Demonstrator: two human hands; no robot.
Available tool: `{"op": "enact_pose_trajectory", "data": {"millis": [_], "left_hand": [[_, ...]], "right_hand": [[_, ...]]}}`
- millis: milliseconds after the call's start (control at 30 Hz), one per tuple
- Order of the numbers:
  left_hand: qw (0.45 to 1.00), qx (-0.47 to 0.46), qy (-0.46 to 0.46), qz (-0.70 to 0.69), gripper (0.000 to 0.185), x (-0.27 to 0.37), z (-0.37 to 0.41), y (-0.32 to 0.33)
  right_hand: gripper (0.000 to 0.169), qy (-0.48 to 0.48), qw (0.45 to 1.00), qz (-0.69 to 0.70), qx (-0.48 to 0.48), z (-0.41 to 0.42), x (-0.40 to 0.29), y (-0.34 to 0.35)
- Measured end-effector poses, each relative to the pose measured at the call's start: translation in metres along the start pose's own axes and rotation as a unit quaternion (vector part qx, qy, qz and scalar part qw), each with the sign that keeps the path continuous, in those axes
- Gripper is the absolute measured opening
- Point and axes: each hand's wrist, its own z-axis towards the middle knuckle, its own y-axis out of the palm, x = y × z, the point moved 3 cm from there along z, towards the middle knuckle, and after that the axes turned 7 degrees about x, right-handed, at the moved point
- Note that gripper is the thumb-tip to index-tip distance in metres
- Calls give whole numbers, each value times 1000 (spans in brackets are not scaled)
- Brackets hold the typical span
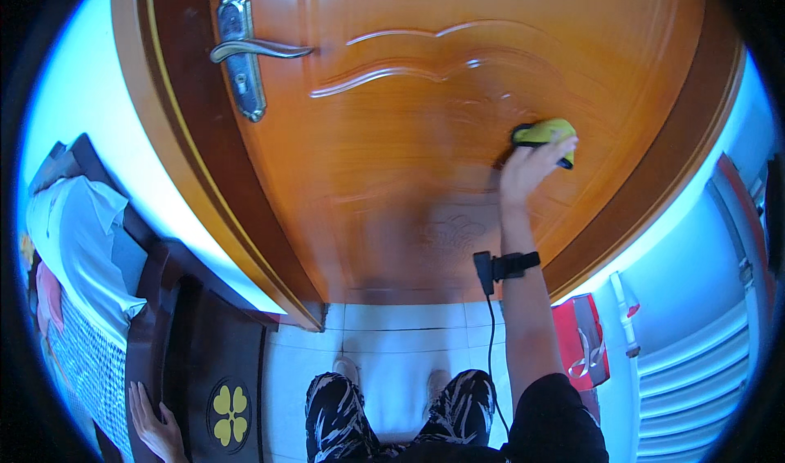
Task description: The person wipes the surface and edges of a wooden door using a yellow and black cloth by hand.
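A yellow-green cloth [546,132] with dark edging is under the fingers of my right hand [524,172], which presses it to the panelled wooden door [380,150]. The cloth lies on the right part of the door, below the curved mouldings. A black strap with a cabled device [506,265] is around my right wrist. At the lower left my left hand [153,423] rests on the dark wooden arm [144,352] of a piece of furniture, its fingers extended and holding nothing. The metal lever handle [260,48] sits at the door's upper left.
A radiator [693,383] with a white pipe [624,316] stands at the right, near a red bag [579,340] with a ribbon. At the left, a white cloth [80,242] covers the furniture, whose dark side panel bears a yellow clover [230,415]. Pale floor tiles [398,334] lie underfoot.
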Motion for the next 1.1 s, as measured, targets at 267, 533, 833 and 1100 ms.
{"op": "enact_pose_trajectory", "data": {"millis": [267,533,833,1100], "left_hand": [[999,14,1,29,52,-5,1,7],[999,15,-9,28,50,-4,-1,8],[976,10,32,-214,46,20,10,-24],[790,-184,323,-488,53,193,29,-45]], "right_hand": [[63,-187,964,10,-188,-84,-155,28],[46,-435,822,114,-348,-184,-170,23],[33,-7,762,242,-601,-254,-142,-72],[32,578,330,397,-632,-260,-190,-170]]}}
